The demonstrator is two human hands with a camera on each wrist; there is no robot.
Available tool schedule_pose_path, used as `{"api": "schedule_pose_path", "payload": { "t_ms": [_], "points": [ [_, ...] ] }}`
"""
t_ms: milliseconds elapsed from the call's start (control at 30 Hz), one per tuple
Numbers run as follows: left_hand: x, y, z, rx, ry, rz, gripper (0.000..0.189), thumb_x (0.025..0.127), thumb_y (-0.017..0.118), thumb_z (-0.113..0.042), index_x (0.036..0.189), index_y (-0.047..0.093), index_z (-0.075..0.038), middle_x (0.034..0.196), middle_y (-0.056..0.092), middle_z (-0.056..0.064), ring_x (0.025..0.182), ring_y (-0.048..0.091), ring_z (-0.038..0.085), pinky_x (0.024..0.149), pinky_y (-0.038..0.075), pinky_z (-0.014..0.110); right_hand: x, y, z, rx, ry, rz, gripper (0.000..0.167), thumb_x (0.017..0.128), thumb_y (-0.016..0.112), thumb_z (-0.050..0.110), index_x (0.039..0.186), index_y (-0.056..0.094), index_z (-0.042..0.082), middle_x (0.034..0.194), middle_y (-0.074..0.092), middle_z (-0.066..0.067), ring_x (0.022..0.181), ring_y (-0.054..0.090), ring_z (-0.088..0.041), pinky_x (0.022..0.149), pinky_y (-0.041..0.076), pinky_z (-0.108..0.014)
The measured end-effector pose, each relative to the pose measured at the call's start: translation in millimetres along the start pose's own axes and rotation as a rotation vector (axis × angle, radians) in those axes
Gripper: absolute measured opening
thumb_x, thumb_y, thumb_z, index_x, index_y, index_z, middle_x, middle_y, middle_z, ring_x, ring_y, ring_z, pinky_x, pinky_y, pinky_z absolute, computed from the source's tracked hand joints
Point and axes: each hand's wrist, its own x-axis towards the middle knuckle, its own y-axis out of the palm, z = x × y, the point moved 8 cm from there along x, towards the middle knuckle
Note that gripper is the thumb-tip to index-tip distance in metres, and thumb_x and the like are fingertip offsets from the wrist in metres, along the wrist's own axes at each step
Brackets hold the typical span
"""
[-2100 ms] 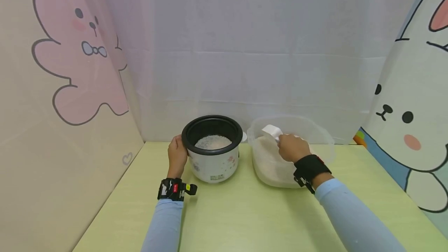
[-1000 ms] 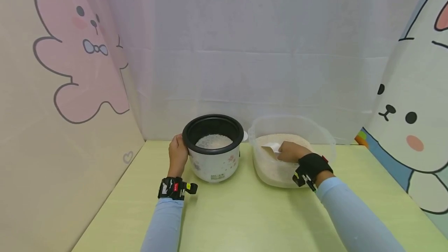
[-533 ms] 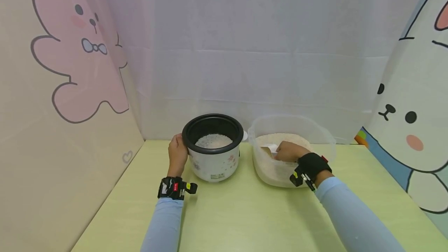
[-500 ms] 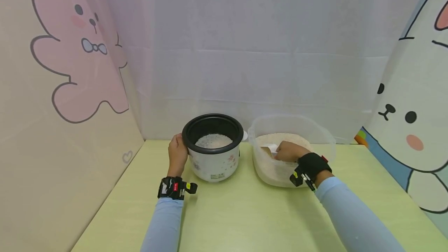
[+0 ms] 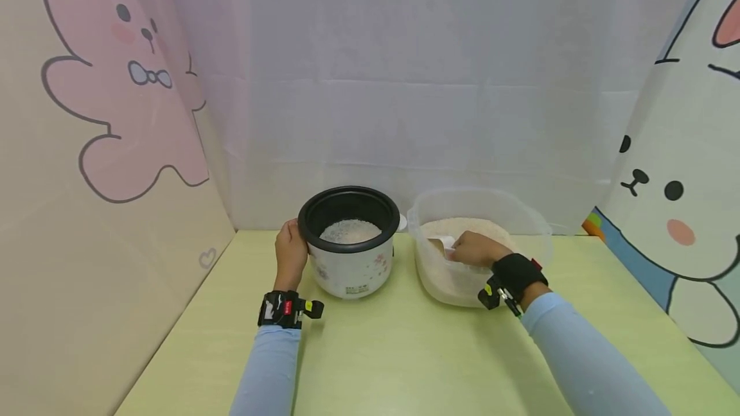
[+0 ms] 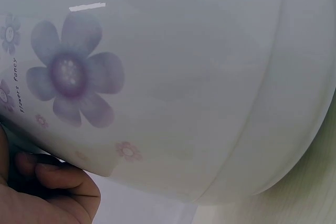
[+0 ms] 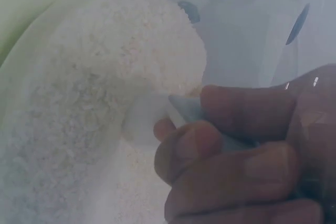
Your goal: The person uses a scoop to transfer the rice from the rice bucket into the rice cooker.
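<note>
A white rice cooker [image 5: 349, 271] with flower prints and a black rim stands on the table, lidless, with rice [image 5: 351, 230] in its black pot. My left hand [image 5: 291, 252] grips it at its left side, fingers curled under the dark side handle in the left wrist view. To the right is a clear plastic tub [image 5: 497, 201] of rice [image 5: 465, 225]. Inside the tub, my right hand [image 5: 476, 250] holds a white scoop [image 5: 442, 242] by its handle between thumb and fingers. The scoop's bowl [image 7: 144, 121] lies in the rice, partly hidden by my fingers.
Both vessels stand toward the back of the pale green table [image 5: 399, 352], close to a white cloth backdrop [image 5: 370, 82]. Cartoon-printed panels flank the table left and right. A white tab [image 5: 403, 222] shows between cooker and tub.
My right hand has lowered the scoop from above the tub's rice down into it, then shifted it slightly left. My left hand keeps its hold on the rice cooker.
</note>
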Motion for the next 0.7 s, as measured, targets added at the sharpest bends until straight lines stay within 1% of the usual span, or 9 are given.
{"api": "schedule_pose_path", "payload": {
  "t_ms": [100, 133, 267, 367, 433, 567, 700],
  "points": [
    [-0.2, -0.4, -0.3, 0.0, -0.003, 0.002, 0.036, 0.109, 0.037, -0.024, 0.11, 0.063, 0.0, 0.086, 0.057, 0.011, 0.071, 0.053, 0.018, 0.064, 0.043, 0.029, 1.3, 0.1, -1.1, 0.007, 0.006, -0.001, 0.044, 0.102, 0.055, 0.02, 0.06, 0.046, 0.016, 0.062, 0.029, 0.007, 0.059, 0.028, -0.012, 0.062, 0.03, -0.032],
    [-0.2, -0.6, -0.1, 0.003, -0.001, 0.002, 0.037, 0.109, 0.037, -0.025, 0.11, 0.063, 0.0, 0.085, 0.057, 0.01, 0.07, 0.053, 0.017, 0.064, 0.043, 0.028, 1.8, 0.7, -1.1, 0.017, 0.003, -0.001, 0.046, 0.102, 0.055, 0.019, 0.059, 0.041, 0.019, 0.061, 0.023, 0.007, 0.058, 0.023, -0.012, 0.061, 0.028, -0.031],
    [-1.3, -1.4, -0.4, -0.001, -0.001, 0.003, 0.036, 0.109, 0.037, -0.024, 0.11, 0.064, 0.0, 0.084, 0.056, 0.01, 0.068, 0.053, 0.017, 0.062, 0.043, 0.028, 0.2, 0.1, -1.1, 0.082, -0.01, -0.003, 0.048, 0.103, 0.054, 0.018, 0.058, 0.039, 0.018, 0.057, 0.03, 0.006, 0.054, 0.026, -0.011, 0.058, 0.028, -0.029],
    [-1.5, -1.6, -0.8, -0.006, -0.003, 0.004, 0.036, 0.109, 0.037, -0.024, 0.11, 0.063, 0.0, 0.084, 0.056, 0.01, 0.068, 0.053, 0.017, 0.062, 0.043, 0.028, -1.6, -0.9, -1.3, 0.164, -0.012, -0.002, 0.049, 0.105, 0.052, 0.018, 0.058, 0.037, 0.019, 0.055, 0.034, 0.005, 0.05, 0.028, -0.011, 0.055, 0.03, -0.029],
    [-1.4, -1.6, -0.7, -0.007, -0.003, 0.005, 0.036, 0.109, 0.036, -0.024, 0.109, 0.063, 0.0, 0.083, 0.055, 0.009, 0.067, 0.052, 0.017, 0.061, 0.043, 0.028, -2.3, -1.5, -1.4, 0.215, -0.011, -0.004, 0.05, 0.106, 0.051, 0.018, 0.059, 0.035, 0.019, 0.055, 0.034, 0.004, 0.049, 0.028, -0.011, 0.054, 0.03, -0.029],
    [-1.2, -1.9, -0.1, -0.007, -0.002, 0.004, 0.036, 0.11, 0.036, -0.025, 0.108, 0.063, -0.001, 0.082, 0.054, 0.008, 0.065, 0.052, 0.016, 0.06, 0.043, 0.028, -2.5, -1.5, -1.5, 0.264, -0.018, -0.005, 0.049, 0.107, 0.05, 0.016, 0.061, 0.033, 0.02, 0.055, 0.033, 0.004, 0.049, 0.027, -0.011, 0.053, 0.03, -0.029],
    [-0.9, -1.5, -0.7, -0.01, 0.0, 0.006, 0.036, 0.109, 0.036, -0.024, 0.108, 0.063, -0.001, 0.082, 0.055, 0.008, 0.065, 0.052, 0.017, 0.06, 0.043, 0.028, -3.0, -2.4, -2.2, 0.271, -0.025, -0.016, 0.049, 0.107, 0.049, 0.016, 0.062, 0.033, 0.02, 0.056, 0.034, 0.004, 0.05, 0.029, -0.012, 0.053, 0.031, -0.029]
  ]
}}
